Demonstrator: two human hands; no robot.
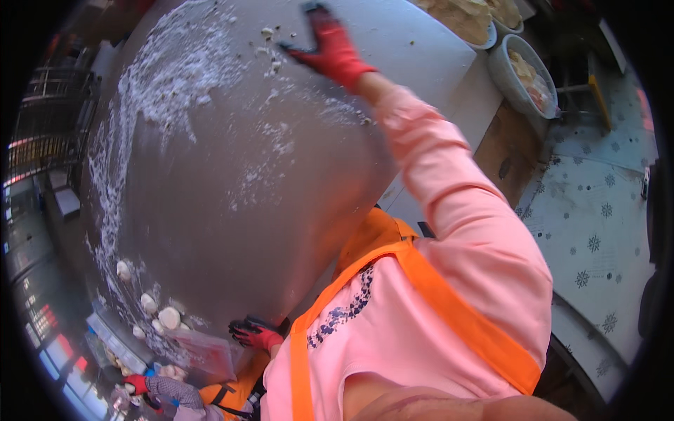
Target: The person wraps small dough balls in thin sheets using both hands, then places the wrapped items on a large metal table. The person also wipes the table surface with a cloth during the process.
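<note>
My right hand [331, 50], in a red glove with dark fingers, reaches over the far part of a metal worktable [226, 173]. Its fingers are spread and hold nothing. Small dough scraps [267, 32] lie just left of it. A thick smear of white flour [179, 68] covers the table farther left. My left hand [255, 334], gloved alike, is low at the near table edge, fingers a little apart, nothing seen in it. Beside it is a translucent reddish plastic sheet or bag [208, 353]. Round white dough pieces [169, 318] sit past that on floury metal.
A co-worker's red-gloved hand [136, 384] holds a small pale piece at lower left, near a clear plastic tray [117, 342]. Tubs [500, 66] of pale dough stand off the table's right corner. Snowflake-patterned flooring [590, 221] lies right; metal racks [52, 116] stand left.
</note>
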